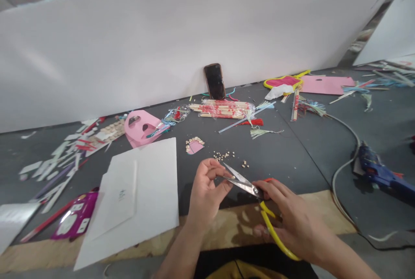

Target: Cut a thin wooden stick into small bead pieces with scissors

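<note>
My right hand [288,214] grips a pair of scissors [246,186] with yellow and orange-red handles; the blades are apart and point to the left. Close by the blades, my left hand [210,184] is closed in a pinch. A tiny pale piece [232,177] shows at its fingertips, too small to name. Just beyond lie small wooden bits [222,155], with a few more pieces [245,164] to their right. Farther back rests a small pink card [196,147] edged with wooden bits along its upper and left sides.
White sheets [155,192] and a purple package [78,214] lie left. A pink mask-shaped card [142,128], bagged wooden sticks [223,109] and an upright phone [214,81] stand behind. A blue glue gun [382,171] with its cable [340,171] is right. A white panel [194,33] bounds the back.
</note>
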The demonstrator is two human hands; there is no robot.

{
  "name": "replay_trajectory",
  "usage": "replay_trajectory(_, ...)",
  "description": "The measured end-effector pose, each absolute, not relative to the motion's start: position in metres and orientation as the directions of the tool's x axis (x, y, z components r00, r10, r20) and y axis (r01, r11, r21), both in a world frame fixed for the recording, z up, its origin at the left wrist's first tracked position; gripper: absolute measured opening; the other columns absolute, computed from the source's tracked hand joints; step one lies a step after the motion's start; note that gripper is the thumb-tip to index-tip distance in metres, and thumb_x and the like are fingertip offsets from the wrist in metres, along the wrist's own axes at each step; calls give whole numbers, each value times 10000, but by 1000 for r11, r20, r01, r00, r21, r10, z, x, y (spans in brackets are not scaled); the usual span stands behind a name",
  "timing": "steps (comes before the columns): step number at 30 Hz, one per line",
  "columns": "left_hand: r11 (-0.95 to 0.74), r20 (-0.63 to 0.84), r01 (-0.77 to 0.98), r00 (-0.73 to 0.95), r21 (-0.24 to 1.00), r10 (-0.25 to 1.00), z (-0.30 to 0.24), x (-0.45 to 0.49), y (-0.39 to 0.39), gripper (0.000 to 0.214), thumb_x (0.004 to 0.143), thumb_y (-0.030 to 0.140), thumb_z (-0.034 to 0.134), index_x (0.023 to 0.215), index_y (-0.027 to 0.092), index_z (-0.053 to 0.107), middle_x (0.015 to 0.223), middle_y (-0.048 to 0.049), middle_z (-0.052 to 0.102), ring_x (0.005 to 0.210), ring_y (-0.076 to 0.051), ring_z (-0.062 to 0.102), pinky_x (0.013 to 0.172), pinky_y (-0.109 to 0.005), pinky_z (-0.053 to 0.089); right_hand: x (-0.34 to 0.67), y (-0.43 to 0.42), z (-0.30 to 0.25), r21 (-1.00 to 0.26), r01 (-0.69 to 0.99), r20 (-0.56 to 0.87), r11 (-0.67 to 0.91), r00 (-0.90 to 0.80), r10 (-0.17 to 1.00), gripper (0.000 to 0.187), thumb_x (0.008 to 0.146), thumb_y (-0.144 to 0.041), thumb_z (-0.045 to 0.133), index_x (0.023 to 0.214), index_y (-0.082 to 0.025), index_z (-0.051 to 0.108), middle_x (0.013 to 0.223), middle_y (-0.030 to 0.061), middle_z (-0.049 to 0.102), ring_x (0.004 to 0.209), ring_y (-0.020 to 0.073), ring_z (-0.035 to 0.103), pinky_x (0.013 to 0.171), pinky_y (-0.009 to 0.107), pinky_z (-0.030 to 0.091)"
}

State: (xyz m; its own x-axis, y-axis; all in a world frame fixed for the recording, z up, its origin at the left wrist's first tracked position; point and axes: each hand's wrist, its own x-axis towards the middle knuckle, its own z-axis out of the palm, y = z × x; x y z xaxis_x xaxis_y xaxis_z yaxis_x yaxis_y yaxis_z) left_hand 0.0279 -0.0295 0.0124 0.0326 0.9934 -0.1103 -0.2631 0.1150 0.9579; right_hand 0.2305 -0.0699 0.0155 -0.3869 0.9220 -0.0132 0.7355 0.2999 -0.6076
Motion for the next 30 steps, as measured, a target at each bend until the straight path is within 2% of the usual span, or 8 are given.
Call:
replay_trajectory(6,111,-104,-224,45,968,994,15,29,-31,502,663,196,754,1039,233,425,728,37,616,853,-168,600,816,-295,414,226,-71,20,-594,723,40,353,-411,911,602,715,-342,728,1236,-184,470,1088,115,593,953,243,606,794,345,523)
replay_trajectory(11,135,-134,-137,19,981,991,16,29,-32,502,667,196,755,1052,229,436,744,22,627,874,-178,596,839,-310,406,227,-71,13,-577,710,117,404,-418,901,386,863,-283,537,1233,-190,474,1059,114,615,916,221,629,754,325,528)
replay_trajectory(14,139,-136,-152,32,978,990,16,30,-33,459,687,215,747,1041,226,455,793,16,625,867,-162,584,827,-291,410,228,-72,8,-619,684,127,386,-397,909,370,882,-296,510,1236,-195,475,1059,112,623,871,201,639,729,300,526)
replay_trajectory(18,159,-152,-114,72,981,986,16,31,-34,238,763,252,676,961,195,558,853,-14,632,851,-156,581,794,-273,432,225,-73,11,-716,648,50,261,-325,944,398,881,-358,519,1240,-188,498,1003,98,638,798,189,637,703,290,524)
replay_trajectory(21,145,-140,-43,99,989,985,14,34,-36,123,783,234,641,894,184,626,867,-29,652,863,-167,588,809,-279,439,223,-74,21,-799,587,-60,130,-293,954,396,879,-399,517,1215,-191,533,918,63,650,758,186,624,679,283,518)
replay_trajectory(25,94,-95,47,35,994,995,14,37,-38,101,778,237,645,866,190,661,851,-24,661,850,-175,598,810,-283,437,223,-75,35,-901,427,-233,-73,-336,912,388,899,-470,476,1175,-214,570,789,14,630,666,159,579,564,237,484)
replay_trajectory(30,60,-60,136,-4,989,998,15,40,-36,94,773,258,650,843,197,669,830,-13,657,809,-166,599,784,-273,439,225,-74,39,-932,305,-309,-197,-384,870,397,903,-538,445,1074,-220,609,737,-5,577,615,128,522,510,204,433)
